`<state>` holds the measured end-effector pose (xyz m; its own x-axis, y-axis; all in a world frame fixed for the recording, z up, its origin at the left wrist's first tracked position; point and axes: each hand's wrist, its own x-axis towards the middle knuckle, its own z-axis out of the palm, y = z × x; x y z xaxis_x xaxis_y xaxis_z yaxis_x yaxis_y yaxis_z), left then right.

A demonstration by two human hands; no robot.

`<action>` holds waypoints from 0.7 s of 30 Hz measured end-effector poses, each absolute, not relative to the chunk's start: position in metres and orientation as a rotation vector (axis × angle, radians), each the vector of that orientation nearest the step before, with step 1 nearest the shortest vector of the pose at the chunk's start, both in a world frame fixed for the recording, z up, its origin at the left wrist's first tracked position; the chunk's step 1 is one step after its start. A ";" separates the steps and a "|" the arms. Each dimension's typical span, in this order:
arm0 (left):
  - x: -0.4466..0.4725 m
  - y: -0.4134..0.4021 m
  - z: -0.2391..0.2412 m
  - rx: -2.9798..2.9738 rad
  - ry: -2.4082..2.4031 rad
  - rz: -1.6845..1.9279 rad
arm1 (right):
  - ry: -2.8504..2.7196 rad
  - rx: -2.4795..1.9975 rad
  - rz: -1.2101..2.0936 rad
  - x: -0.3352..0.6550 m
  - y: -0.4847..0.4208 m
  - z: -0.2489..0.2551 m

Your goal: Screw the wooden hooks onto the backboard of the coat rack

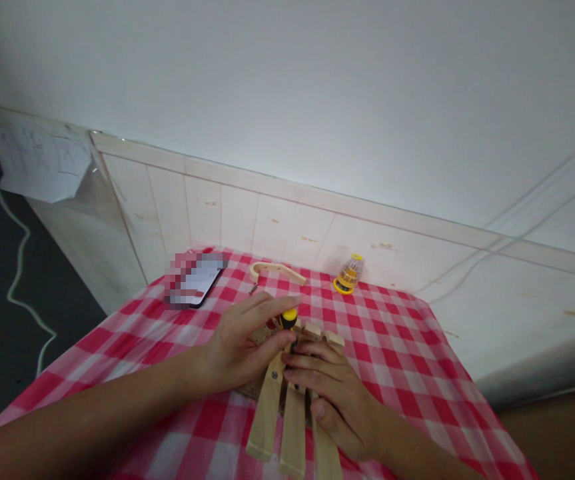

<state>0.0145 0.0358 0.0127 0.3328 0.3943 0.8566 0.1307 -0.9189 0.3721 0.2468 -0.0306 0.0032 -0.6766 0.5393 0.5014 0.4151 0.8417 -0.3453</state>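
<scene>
While the left hand [247, 333] grasps a screwdriver [289, 320] over the wooden slats [293, 430], the right hand [341, 397] lies across them, its grip unclear; a tilted push could skid the hidden tip into those fingers [312, 363] crowding its way. Beyond the slats, the counter [387, 340] holds a curved wooden piece [278, 269], a phone [202, 277] leftward and a yellow bit case [350, 275] rightward.

1. Mounting: worn on the head, above the near side of the red-and-white checked tablecloth [397, 360].
2. Direction: forward and down, toward white plank panelling [237, 217] (its upper edge slopes down rightward) and the smooth white wall [317, 100].
3. Range: bare left hand [242, 337] and bare right hand [337, 397] close, below centre; panelling farther.
</scene>
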 end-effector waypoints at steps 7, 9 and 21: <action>0.014 0.036 0.014 2.407 0.493 1.621 | -2.403 -0.687 0.265 0.248 -0.031 0.003; 0.013 0.036 0.015 2.423 0.496 1.611 | -2.403 -0.684 0.256 0.247 -0.031 0.003; 0.014 0.037 0.013 2.370 0.466 1.620 | -2.415 -0.713 0.285 0.249 -0.030 -0.001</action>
<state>0.0145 0.0375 0.0130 0.3373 0.3862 0.8585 0.1291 -0.9223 0.3642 0.2492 -0.0304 -0.0008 -0.6767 0.5528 0.4863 0.4241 0.8326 -0.3562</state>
